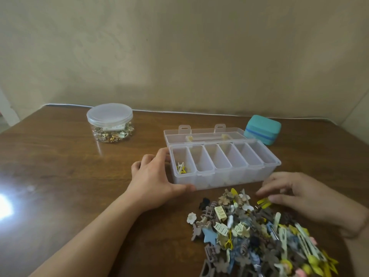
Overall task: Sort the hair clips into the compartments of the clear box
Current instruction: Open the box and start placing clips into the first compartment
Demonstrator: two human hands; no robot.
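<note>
The clear box (225, 179) stands open at the table's middle, with several long compartments side by side. Its leftmost compartment holds a yellow star clip and a white clip (181, 168); the others look empty. My left hand (153, 176) grips the box's left end, thumb along the front wall. A big pile of mixed hair clips (257, 234) lies in front of the box. My right hand (299, 194) hovers over the pile's far edge and pinches a yellow clip (264, 203).
A round clear tub (110, 121) with a lid, full of small trinkets, stands at the back left. A teal case (262, 129) sits behind the box's right end. The box lid (203, 134) lies open behind the compartments. Glare marks the brown table (60, 176) at left.
</note>
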